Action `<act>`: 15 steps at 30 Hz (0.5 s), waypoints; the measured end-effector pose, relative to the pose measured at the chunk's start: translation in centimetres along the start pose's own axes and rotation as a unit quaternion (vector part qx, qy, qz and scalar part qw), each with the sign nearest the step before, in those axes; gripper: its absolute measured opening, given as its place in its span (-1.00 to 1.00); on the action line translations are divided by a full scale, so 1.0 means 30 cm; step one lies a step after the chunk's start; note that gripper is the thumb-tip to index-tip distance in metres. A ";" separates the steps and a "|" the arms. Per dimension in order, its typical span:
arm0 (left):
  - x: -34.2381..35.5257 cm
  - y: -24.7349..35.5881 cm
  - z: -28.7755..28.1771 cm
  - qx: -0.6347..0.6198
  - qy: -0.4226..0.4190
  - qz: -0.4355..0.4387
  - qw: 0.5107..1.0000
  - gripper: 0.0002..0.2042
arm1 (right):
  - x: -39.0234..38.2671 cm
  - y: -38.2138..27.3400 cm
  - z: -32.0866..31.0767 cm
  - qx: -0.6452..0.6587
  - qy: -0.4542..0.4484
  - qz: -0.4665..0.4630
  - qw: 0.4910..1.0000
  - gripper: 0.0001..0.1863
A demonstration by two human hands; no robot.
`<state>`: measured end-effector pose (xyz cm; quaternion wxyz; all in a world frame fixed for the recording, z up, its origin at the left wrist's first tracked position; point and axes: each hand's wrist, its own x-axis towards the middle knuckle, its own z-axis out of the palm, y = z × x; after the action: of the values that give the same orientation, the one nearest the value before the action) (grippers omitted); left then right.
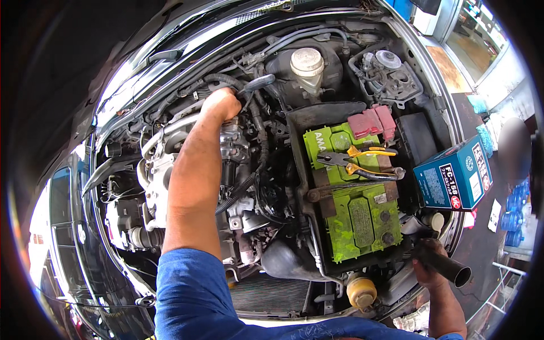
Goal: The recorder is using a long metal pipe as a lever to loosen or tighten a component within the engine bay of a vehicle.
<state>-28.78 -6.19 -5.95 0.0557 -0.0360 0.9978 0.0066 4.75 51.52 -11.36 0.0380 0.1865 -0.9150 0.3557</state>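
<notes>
we seem mid-job, engine (231,141) uncovered, refitting likely left; our left hand (221,104) curls, contents unclear; our right hand (426,274) grips a black tube (447,266).

- Your left arm (194,190) stretches forward; left hand (222,104) curled near the bay's (433,67) far edge, fingertips hidden.
- Your right hand (429,275) is closed by the near right corner, forearm (446,311) below.

One left hand (222,105) upper centre, one right hand (429,276), one dark tube (445,264) lower right, one green battery (347,211), one pair of pliers (349,160), one blue box (445,180)
</notes>
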 end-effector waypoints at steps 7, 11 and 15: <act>0.036 -0.004 -0.050 -0.077 -0.067 -0.103 0.989 -0.58 | 0.009 -0.018 -0.002 -0.001 0.000 0.001 1.000 -0.46; 0.075 -0.070 -0.033 -0.204 -0.058 -0.085 0.974 -0.56 | 0.012 -0.020 -0.004 0.007 0.026 -0.021 0.999 -0.52; 0.118 -0.158 -0.001 -0.259 -0.106 -0.087 0.956 -0.60 | 0.014 -0.016 -0.003 0.012 0.010 0.012 1.000 -0.55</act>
<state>-31.94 -11.17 -6.36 0.1500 -0.1350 0.9433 0.2634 4.54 51.13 -10.89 0.0411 0.1722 -0.9125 0.3689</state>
